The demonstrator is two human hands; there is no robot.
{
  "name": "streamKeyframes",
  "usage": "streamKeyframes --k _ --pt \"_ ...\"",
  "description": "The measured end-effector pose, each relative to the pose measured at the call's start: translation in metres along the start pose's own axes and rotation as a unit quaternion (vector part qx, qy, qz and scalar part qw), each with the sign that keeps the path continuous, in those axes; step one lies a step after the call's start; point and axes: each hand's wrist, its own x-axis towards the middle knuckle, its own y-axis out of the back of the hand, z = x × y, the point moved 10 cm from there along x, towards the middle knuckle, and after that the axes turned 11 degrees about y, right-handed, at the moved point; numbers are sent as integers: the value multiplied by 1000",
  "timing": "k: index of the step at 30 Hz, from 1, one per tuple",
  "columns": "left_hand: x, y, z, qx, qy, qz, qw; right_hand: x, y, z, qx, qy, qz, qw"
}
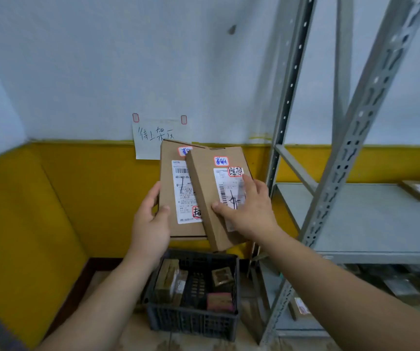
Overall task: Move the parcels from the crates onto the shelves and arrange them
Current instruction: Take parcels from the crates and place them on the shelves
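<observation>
Two parcels held up, left hand gripping left parcel, right hand gripping right parcel, one crate below.

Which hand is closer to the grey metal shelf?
Right. The right hand, holding one box, is just left of the shelf; the left hand holds the other box, farther left.

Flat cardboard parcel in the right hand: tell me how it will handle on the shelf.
The right-hand parcel is probably stiff: its cardboard edges look straight though held by the right hand alone. Likely light, as one hand holds it tilted. Flat and thin, it should lie steady on the shelf, yet might tip if stood on edge.
</observation>
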Motion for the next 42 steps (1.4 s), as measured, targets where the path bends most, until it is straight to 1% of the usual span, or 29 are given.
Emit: streamKeyframes --k 3,7,9,11,13,15,17,21,25,28,31,36,42 --pt "-20 3 15 -5 -2 -19 1000 -17 12 7 79 -45 -13 996" --pt "-38 13 32 -2 -16 -38 999 -39 32 0 147 -30 11 989" --pt "-43 19 34 -6 -11 -54 998 -51 39 0 180 -38 14 983" --pt "-47 21 34 -4 -9 -75 997 -67 47 1 191 -46 23 980" --pt "-53 17 31 2 -12 -98 995 -86 55 2 175 -46 29 983" --pt "-61 6 27 11 -12 -121 993 -106 68 11 170 -48 54 983" --pt "-70 -11 21 19 -10 -140 990 -129 88 28 169 -69 92 979" --pt "-93 -52 19 10 0 -172 985 -174 146 75 204 -119 189 953" --pt "-120 -106 32 17 -17 -204 979 -214 212 124 237 -161 285 915" --pt "-152 -165 44 20 -32 -232 972 -244 260 165 242 -174 331 895" --pt "-192 -236 53 2 -34 -258 965 -277 313 206 234 -178 357 887" --pt "-261 -361 57 -23 -9 -329 944 -339 410 274 193 -170 393 883" --pt "-324 -471 59 -18 5 -386 922 -388 479 344 191 -189 417 868"
